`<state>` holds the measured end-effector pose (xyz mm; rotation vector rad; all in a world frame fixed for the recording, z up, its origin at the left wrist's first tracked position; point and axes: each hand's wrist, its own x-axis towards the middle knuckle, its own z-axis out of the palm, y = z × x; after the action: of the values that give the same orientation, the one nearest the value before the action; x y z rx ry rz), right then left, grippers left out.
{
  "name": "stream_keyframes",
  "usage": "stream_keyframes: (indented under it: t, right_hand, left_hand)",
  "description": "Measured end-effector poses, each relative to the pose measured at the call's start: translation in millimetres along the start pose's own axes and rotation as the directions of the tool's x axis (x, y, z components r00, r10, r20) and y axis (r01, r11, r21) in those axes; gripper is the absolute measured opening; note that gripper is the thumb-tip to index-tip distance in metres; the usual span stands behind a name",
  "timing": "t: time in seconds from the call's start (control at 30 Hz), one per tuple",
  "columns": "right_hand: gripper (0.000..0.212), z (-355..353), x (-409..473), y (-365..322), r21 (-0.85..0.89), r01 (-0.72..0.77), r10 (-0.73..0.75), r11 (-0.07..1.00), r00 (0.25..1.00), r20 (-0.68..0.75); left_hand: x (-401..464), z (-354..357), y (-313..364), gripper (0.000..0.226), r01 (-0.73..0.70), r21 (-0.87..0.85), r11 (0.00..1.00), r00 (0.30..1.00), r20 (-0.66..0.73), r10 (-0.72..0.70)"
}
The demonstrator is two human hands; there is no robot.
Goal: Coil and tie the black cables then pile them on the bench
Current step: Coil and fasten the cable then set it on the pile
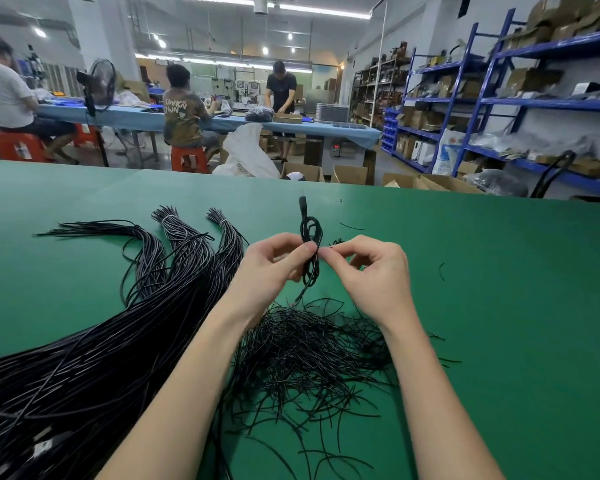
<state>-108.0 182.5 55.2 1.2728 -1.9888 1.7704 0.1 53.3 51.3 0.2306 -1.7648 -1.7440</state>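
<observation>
1. Two hands work above the green bench; the left hand curls its fingers round one coiled black cable, thumb pressed on its middle; the coil stands upright, a plug at its top.
2. The right hand pinches thumb and forefinger tight at the coil's waist; whether a tie sits between them cannot be told.
3. One loose heap of thin black ties lies beneath the wrists.
4. Three long cable bundles fan out on the left; two show a pale band near the tip.
5. Three people sit or stand at a blue table behind.
</observation>
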Motion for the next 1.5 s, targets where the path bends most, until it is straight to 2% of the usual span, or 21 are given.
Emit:
stream_keyframes:
  t: [0.07,0.13,0.17,0.23,0.3,0.4,0.47,0.73,0.83,0.87,0.9,0.93,0.97,1.0,1.03,1.07,1.1,1.17,1.2,1.33,1.5]
  right_hand:
    - [0.021,7,3,-1,0.159,-0.224,0.228,0.962,0.974,-0.009]
    - [0.017,13,4,-4,0.392,-0.526,0.523,0.754,0.843,0.125]
    - [0.013,13,4,-5,0.454,-0.642,0.616,0.618,0.754,0.228]
    - [0.012,10,5,-4,0.402,-0.721,0.645,0.565,0.689,0.329]
    - [0.019,1,6,-7,0.271,-0.65,0.554,0.71,0.753,0.355]
    - [0.015,-10,6,-15,0.143,-0.475,0.398,0.868,0.839,0.372]
    - [0.003,-14,6,-18,0.112,-0.36,0.305,0.926,0.891,0.337]
    - [0.012,-8,3,-21,-0.015,-0.083,0.085,0.996,0.983,0.165]
    - [0.019,6,1,-18,0.036,-0.156,0.155,0.987,0.987,0.045]
    - [0.021,12,1,-16,0.176,-0.301,0.304,0.937,0.953,0.015]
    - [0.021,18,0,-14,0.392,-0.472,0.493,0.79,0.868,0.051]
    - [0.019,24,-1,-13,0.598,-0.602,0.644,0.529,0.744,0.179]
    - [0.018,26,-2,-12,0.707,-0.658,0.704,0.26,0.63,0.328]
    - [0.016,27,-3,-10,0.733,-0.674,0.703,0.09,0.565,0.433]
    - [0.013,26,-3,-7,0.715,-0.696,0.687,0.057,0.547,0.478]
    - [0.011,23,-3,-6,0.67,-0.727,0.678,0.149,0.569,0.466]
    - [0.01,20,-3,-5,0.591,-0.731,0.668,0.34,0.631,0.395]
    - [0.009,12,-1,-5,0.348,-0.566,0.538,0.747,0.823,0.184]
    - [0.007,8,0,-5,0.236,-0.451,0.43,0.861,0.892,0.138]
    - [0.005,-5,-1,-4,0.026,-0.197,0.191,0.98,0.968,0.16]
    - [0.012,-4,0,-9,-0.007,-0.085,0.086,0.996,0.994,0.073]
  left_hand:
    - [0,1,-3,0.006,-0.256,0.291,0.922,0.957,-0.055,0.283]
    - [0,1,-6,0.005,-0.436,0.548,0.714,0.855,0.005,0.519]
    - [0,0,-6,0.004,-0.455,0.599,0.659,0.834,0.026,0.551]
    - [1,-3,-6,0.003,-0.32,0.517,0.794,0.922,-0.023,0.386]
    - [2,-9,-3,0.013,-0.015,0.225,0.974,0.999,-0.034,0.024]
    - [1,-15,1,0.026,0.29,-0.121,0.949,0.954,0.119,-0.276]
    - [0,-15,1,0.027,0.356,-0.194,0.914,0.93,0.164,-0.328]
    - [1,-13,4,0.015,0.405,-0.239,0.882,0.909,0.209,-0.361]
    - [1,-10,1,0.016,0.274,-0.169,0.947,0.961,0.082,-0.263]
    - [0,-7,0,0.014,0.175,-0.096,0.98,0.984,0.003,-0.175]
    - [0,-2,-2,0.011,0.046,0.024,0.999,0.996,-0.076,-0.044]
    - [0,2,-3,0.01,-0.089,0.175,0.981,0.986,-0.126,0.112]
    - [0,6,-5,0.01,-0.193,0.308,0.932,0.961,-0.133,0.242]
    - [0,8,-6,0.011,-0.244,0.387,0.889,0.942,-0.125,0.312]
    - [1,8,-6,0.012,-0.245,0.405,0.881,0.94,-0.124,0.319]
    - [2,6,-5,0.014,-0.205,0.369,0.907,0.954,-0.133,0.27]
    - [3,4,-4,0.015,-0.129,0.296,0.946,0.974,-0.144,0.178]
    - [4,1,-1,0.015,0.068,0.069,0.995,0.99,-0.128,-0.059]
    - [3,0,0,0.015,0.156,-0.049,0.987,0.982,-0.098,-0.16]
    - [2,-2,3,0.015,0.339,-0.271,0.901,0.94,0.048,-0.339]
    - [2,-4,3,0.017,0.337,-0.27,0.902,0.942,0.106,-0.32]
